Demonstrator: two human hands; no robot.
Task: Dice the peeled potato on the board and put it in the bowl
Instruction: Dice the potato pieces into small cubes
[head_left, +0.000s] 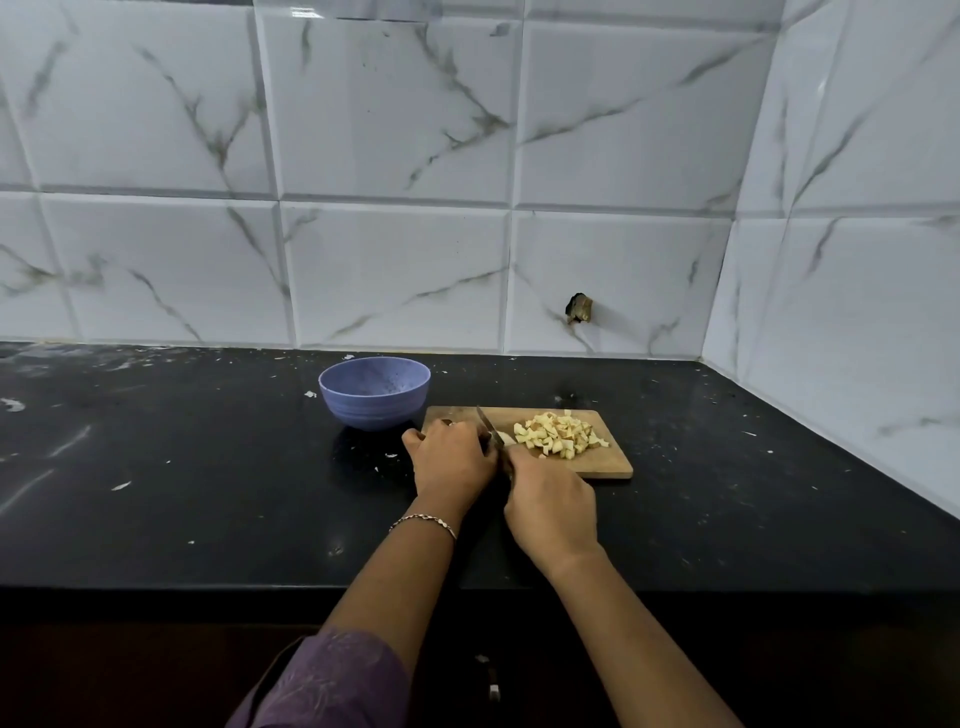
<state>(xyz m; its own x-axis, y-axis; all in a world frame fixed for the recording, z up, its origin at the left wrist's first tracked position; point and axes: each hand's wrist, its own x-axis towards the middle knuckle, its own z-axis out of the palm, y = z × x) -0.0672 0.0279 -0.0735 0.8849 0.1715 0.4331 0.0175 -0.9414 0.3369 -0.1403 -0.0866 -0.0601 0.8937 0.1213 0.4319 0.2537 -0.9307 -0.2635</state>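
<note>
Purple sleeve (332, 680) low in shot, left hand (452, 460) curled on board (602, 465) beside knife (485, 421), hold unclear, right hand (550, 512) gripping knife handle, diced potato (558, 436) heaped alongside, bowl (374, 410) just left.

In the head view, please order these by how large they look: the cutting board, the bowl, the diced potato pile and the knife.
1. cutting board
2. bowl, which stands slightly farther from the camera
3. diced potato pile
4. knife, of which only part of the blade shows
</note>
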